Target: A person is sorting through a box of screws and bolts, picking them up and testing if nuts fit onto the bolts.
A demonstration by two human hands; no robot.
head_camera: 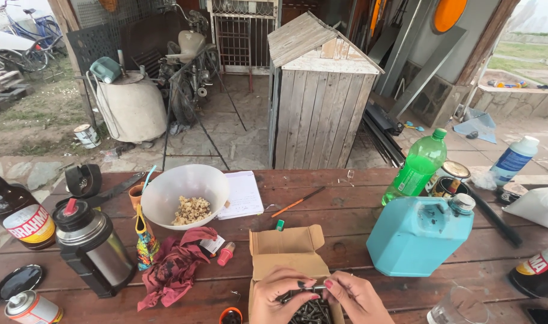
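Pinching a dark bolt (302, 292) between left hand (280, 297) and right hand (357, 298), one at each end, holding it crosswise just above the open cardboard box (286, 252) of screws (310, 312) at the near table (346, 210) edge
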